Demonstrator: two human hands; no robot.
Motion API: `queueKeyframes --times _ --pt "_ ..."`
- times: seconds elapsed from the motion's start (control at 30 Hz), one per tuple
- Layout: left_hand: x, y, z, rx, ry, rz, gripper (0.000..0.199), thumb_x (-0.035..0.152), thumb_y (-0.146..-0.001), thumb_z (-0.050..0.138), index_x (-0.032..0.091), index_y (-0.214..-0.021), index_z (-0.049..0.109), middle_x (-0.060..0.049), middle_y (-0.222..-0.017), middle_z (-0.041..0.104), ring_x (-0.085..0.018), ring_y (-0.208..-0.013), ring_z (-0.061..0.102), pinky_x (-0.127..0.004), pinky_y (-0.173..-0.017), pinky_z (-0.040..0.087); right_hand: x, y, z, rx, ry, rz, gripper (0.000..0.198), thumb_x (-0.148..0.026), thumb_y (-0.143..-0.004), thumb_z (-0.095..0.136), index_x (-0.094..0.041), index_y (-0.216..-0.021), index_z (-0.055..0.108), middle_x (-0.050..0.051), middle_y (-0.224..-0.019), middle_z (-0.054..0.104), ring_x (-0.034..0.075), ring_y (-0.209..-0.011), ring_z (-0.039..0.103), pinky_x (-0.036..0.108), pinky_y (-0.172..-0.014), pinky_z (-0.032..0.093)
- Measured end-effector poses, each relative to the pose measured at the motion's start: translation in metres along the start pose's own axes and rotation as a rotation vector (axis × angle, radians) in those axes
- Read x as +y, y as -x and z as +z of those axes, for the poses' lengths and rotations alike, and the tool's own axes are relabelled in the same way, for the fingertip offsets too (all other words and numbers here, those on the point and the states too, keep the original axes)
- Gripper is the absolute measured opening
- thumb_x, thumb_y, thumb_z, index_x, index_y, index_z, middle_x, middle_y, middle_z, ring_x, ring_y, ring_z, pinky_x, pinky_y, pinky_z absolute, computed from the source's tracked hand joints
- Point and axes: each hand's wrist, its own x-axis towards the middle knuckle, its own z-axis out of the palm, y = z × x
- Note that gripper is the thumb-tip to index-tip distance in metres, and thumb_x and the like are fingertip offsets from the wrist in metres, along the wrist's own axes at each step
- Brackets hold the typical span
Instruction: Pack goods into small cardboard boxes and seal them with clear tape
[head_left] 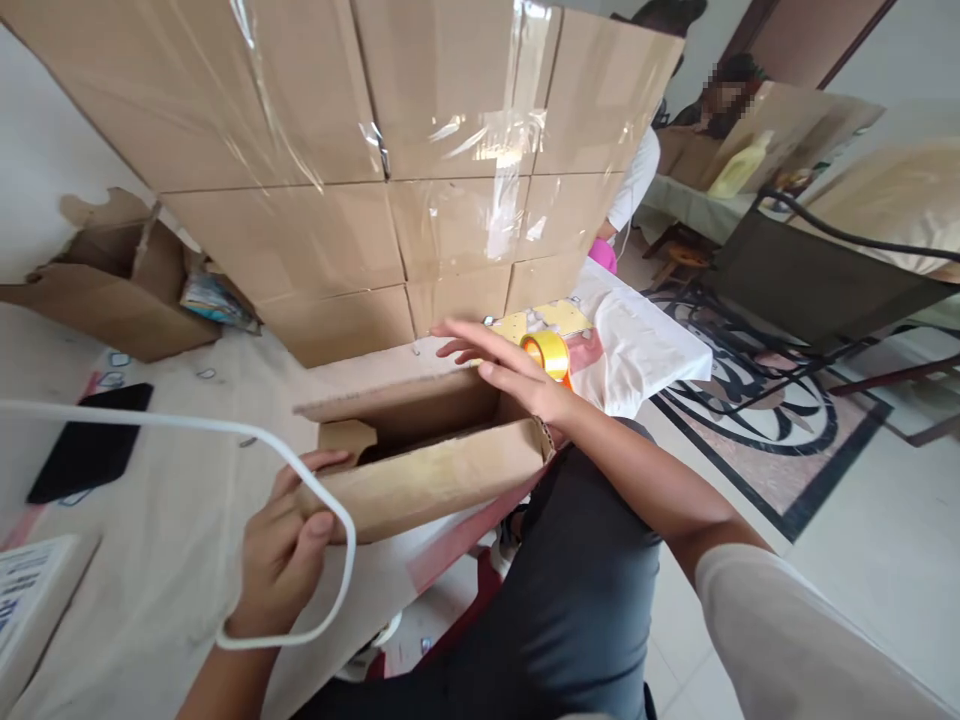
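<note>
A narrow cardboard box (442, 477) lies at the near edge of the table with its long side facing up and open. My left hand (289, 545) grips its left end, the thumb on the outside and the fingers over the rim. My right hand (517, 375) is stretched flat over the right end of the box, fingers extended and nothing held. Whether its palm touches the rim cannot be made out. Just beyond that hand sits a roll of yellow tape (546, 354). A white cable (337, 500) loops in front of my left wrist.
A large taped cardboard panel (300, 240) stands across the back of the table. At left are a torn open box (142, 290), a black phone-like slab (90, 440) and a white printed box (37, 600). A dark chair (802, 270) and other people are at right.
</note>
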Motion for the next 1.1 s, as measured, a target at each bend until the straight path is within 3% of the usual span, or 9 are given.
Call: queueKeyframes --times 0.1,0.23,0.4,0.5,0.6,0.73,0.83,1.0,1.1 --pt "0.012 -0.014 -0.001 -0.065 0.003 0.098 0.033 0.021 -0.097 0.053 0.026 -0.066 0.063 -0.004 -0.08 0.071 -0.028 -0.115 0.069 -0.05 -0.096 0.058 0.003 -0.001 -0.002 0.035 0.066 0.017 0.057 -0.055 -0.106 0.041 -0.034 -0.159 0.039 0.007 -0.164 0.041 0.025 -0.136 0.054 0.048 -0.121 0.038" --pt "0.017 -0.017 -0.004 -0.116 -0.112 0.084 0.017 0.024 -0.097 0.056 0.023 -0.091 0.072 -0.01 -0.122 0.072 -0.03 -0.12 0.067 -0.049 -0.096 0.059 0.011 -0.001 -0.009 0.171 0.087 0.168 0.076 -0.061 -0.098 0.058 -0.029 -0.163 0.032 0.012 -0.153 0.053 0.027 -0.134 0.054 0.047 -0.113 0.046" --pt "0.022 -0.016 -0.01 -0.197 -0.195 0.032 0.027 0.038 -0.099 0.056 0.023 -0.112 0.075 -0.014 -0.124 0.073 -0.032 -0.124 0.066 -0.053 -0.111 0.053 0.014 -0.007 -0.013 0.105 0.053 0.345 0.07 -0.061 -0.087 0.072 -0.025 -0.145 0.057 0.009 -0.14 0.062 0.023 -0.108 0.063 0.039 -0.095 0.053" --pt "0.024 -0.017 -0.013 -0.276 -0.245 0.082 0.041 0.038 -0.097 0.063 0.031 -0.137 0.063 -0.013 -0.136 0.069 -0.032 -0.136 0.06 -0.059 -0.117 0.046 0.013 -0.011 -0.012 0.102 0.012 0.386 0.061 -0.064 -0.085 0.072 -0.021 -0.128 0.068 0.006 -0.106 0.069 0.016 -0.08 0.059 0.031 -0.074 0.05" --pt "0.026 -0.017 -0.013 -0.332 -0.296 0.188 0.045 0.02 -0.099 0.059 0.042 -0.138 0.059 -0.006 -0.15 0.061 -0.027 -0.147 0.05 -0.062 -0.121 0.041 0.012 -0.01 -0.007 0.119 -0.078 0.442 0.063 -0.066 -0.08 0.075 -0.019 -0.121 0.069 -0.004 -0.067 0.052 0.012 -0.061 0.048 0.026 -0.059 0.04" --pt "0.037 -0.004 -0.011 -0.34 -0.408 0.177 0.068 0.011 -0.101 0.05 0.046 -0.158 0.034 -0.007 -0.167 0.04 -0.025 -0.156 0.038 -0.058 -0.124 0.038 0.009 -0.003 0.004 0.201 -0.093 0.435 0.064 -0.058 -0.07 0.088 -0.019 -0.114 0.064 -0.007 -0.064 0.051 0.011 -0.059 0.049 0.025 -0.056 0.04" --pt "0.053 0.027 -0.018 -0.28 -0.569 0.148 0.08 0.023 -0.098 0.057 0.031 -0.167 0.016 -0.018 -0.166 0.038 -0.034 -0.156 0.036 -0.06 -0.122 0.039 0.007 -0.001 0.009 0.212 -0.133 0.444 0.063 -0.056 -0.072 0.088 -0.021 -0.115 0.059 -0.005 -0.068 0.057 0.01 -0.053 0.045 0.025 -0.049 0.037" --pt "0.074 0.105 -0.064 -0.478 -1.103 -0.361 0.04 0.042 -0.101 0.052 0.018 -0.131 0.064 -0.017 -0.118 0.071 -0.032 -0.103 0.071 -0.044 -0.089 0.057 0.008 -0.007 0.008 0.197 -0.185 0.47 0.046 -0.052 -0.08 0.083 -0.021 -0.106 0.06 0.0 -0.073 0.062 0.012 -0.057 0.053 0.027 -0.048 0.042" --pt "0.076 0.127 -0.093 -0.788 -1.237 -0.754 0.046 0.043 -0.102 0.045 0.016 -0.132 0.067 -0.018 -0.125 0.069 -0.035 -0.112 0.067 -0.049 -0.096 0.054 0.012 -0.01 0.007 0.221 -0.095 0.443 0.043 -0.05 -0.081 0.082 -0.023 -0.109 0.062 0.002 -0.079 0.066 0.019 -0.07 0.064 0.032 -0.058 0.052"
